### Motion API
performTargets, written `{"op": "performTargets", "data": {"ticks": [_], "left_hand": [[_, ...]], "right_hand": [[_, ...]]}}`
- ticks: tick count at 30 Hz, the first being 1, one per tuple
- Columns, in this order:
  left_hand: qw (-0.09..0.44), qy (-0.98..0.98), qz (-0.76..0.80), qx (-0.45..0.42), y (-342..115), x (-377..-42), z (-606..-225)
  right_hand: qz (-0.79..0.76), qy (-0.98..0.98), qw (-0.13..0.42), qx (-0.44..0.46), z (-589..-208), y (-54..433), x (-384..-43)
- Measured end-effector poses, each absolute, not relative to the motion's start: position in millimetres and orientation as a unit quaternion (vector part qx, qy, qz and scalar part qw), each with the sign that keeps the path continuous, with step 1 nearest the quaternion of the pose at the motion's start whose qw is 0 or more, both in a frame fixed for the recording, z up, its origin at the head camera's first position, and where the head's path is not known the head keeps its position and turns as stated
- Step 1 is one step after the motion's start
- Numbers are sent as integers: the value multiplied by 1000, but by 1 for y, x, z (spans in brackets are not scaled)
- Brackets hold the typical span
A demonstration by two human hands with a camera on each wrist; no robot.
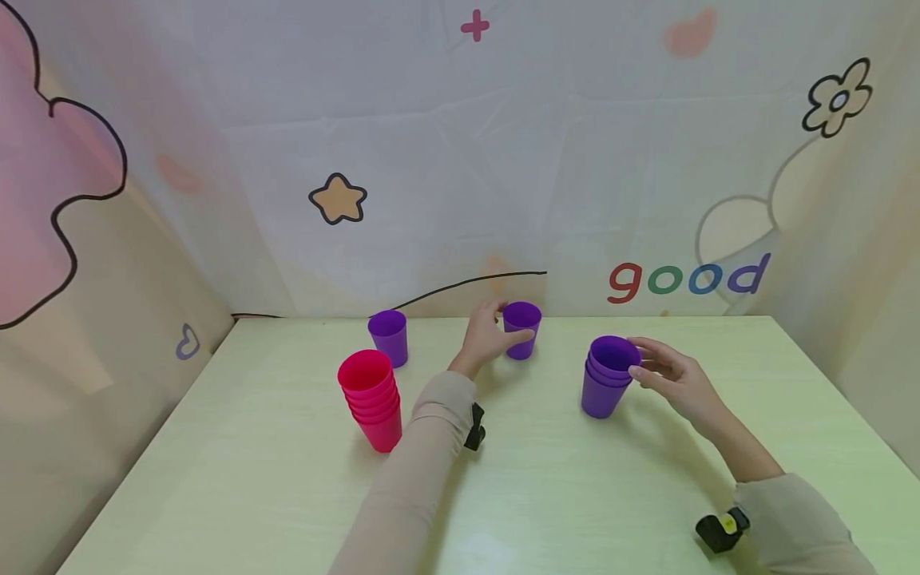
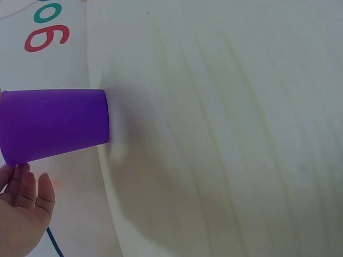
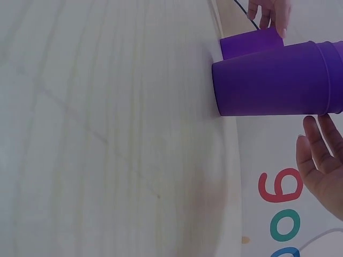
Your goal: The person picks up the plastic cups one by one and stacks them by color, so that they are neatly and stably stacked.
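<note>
In the head view my left hand (image 1: pixel 489 339) is at a single purple cup (image 1: pixel 521 329) near the table's back edge, its thumb across the front and its fingers at the rim's left side. The left wrist view shows that cup (image 2: pixel 56 123) upright, fingertips (image 2: pixel 25 184) at its rim. My right hand (image 1: pixel 676 379) is beside a stack of nested purple cups (image 1: pixel 604 391), fingers and thumb touching the right side near the rims. In the right wrist view its fingers (image 3: pixel 317 147) are fairly straight against the stack (image 3: pixel 268 83).
A lone purple cup (image 1: pixel 391 343) stands at the back left. Before it is a stack of nested red-pink cups (image 1: pixel 377 419), close to my left forearm (image 1: pixel 424 455). A printed cloth backdrop (image 1: pixel 431 144) rises behind the pale table (image 1: pixel 539 479).
</note>
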State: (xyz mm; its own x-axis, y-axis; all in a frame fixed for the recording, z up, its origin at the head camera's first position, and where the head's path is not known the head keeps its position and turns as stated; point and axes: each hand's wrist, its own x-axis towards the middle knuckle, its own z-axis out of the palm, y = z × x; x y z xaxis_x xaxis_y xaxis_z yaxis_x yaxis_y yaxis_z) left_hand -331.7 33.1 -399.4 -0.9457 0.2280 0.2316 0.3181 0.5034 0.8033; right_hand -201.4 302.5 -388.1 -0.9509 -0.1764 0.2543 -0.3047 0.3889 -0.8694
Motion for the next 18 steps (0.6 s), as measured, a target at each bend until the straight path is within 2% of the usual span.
{"op": "performTargets", "data": {"ticks": [18], "left_hand": [[56,-863,-481,-145,32,-334,-400]], "right_hand": [[536,-830,62,143,-388,301,-200]]}}
